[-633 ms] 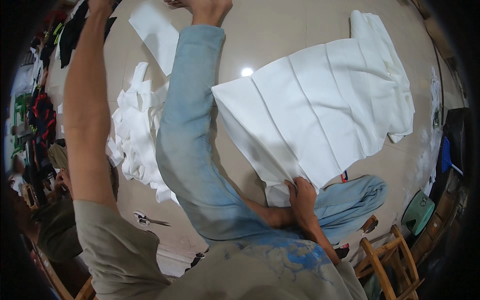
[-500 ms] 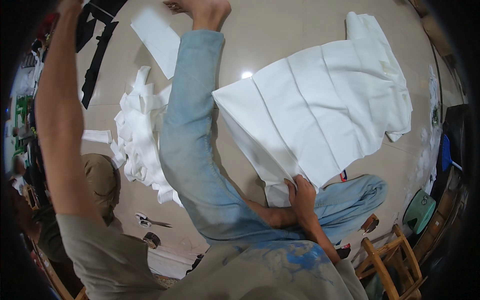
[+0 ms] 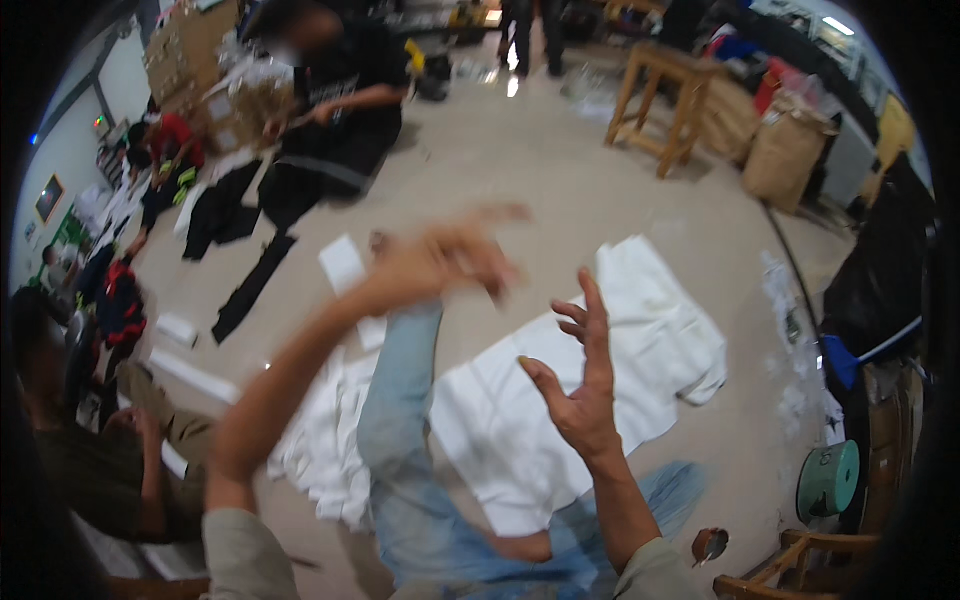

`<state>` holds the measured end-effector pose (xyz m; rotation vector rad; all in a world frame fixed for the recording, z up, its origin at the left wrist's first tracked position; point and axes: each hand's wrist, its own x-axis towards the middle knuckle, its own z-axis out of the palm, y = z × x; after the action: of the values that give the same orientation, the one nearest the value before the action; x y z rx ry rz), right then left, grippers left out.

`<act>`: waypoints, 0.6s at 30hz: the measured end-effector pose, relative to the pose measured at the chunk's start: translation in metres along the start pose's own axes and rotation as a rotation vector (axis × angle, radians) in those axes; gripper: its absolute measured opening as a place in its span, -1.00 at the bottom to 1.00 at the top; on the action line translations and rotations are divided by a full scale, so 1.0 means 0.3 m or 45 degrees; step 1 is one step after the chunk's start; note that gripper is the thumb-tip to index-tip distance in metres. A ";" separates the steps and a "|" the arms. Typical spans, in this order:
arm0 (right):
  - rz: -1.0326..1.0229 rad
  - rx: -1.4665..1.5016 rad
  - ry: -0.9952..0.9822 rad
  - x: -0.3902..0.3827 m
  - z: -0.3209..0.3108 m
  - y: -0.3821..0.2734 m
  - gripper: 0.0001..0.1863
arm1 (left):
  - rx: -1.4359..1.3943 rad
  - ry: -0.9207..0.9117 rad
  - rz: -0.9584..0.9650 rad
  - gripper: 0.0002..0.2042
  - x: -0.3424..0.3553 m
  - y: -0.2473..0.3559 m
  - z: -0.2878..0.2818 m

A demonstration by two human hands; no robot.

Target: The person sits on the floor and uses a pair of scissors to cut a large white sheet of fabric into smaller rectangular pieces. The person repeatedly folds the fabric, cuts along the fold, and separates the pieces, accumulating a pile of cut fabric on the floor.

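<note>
Both my hands are up in the air above the white cloth pieces (image 3: 495, 440), which lie spread in a layered pile over the floor and against my bent leg. My left hand (image 3: 440, 255), blurred by motion, has its fingers stretched out and apart, with nothing visible in it. Lower and to the right, my right hand (image 3: 585, 405) is open, thumb and fingers spread, clear of the cloth. Left of my outstretched leg in blue jeans (image 3: 400, 390) lies a heap of white fabric strips (image 3: 325, 440).
A person in dark clothes (image 3: 345, 120) sits ahead at far left; another person (image 3: 100, 460) sits close on my left. Black cloth pieces (image 3: 250, 290) lie between. A wooden stool (image 3: 665, 85) and brown paper bag (image 3: 785, 150) stand at far right, a green roll (image 3: 830, 478) nearer.
My right hand has let go of the white cloth edge and lifted. My left hand has come in from the upper left toward the middle. The view has tilted up, showing more of the room.
</note>
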<state>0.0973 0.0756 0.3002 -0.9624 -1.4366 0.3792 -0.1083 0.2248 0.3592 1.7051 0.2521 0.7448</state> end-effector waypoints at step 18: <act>-0.426 -0.466 0.110 -0.064 -0.465 0.025 -0.76 | -0.582 0.939 -0.204 -0.64 0.111 -0.126 0.869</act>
<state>0.2271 0.0206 0.3022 -0.9893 -1.5844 -0.1762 0.0814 0.0456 0.3098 0.9182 0.6614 1.1865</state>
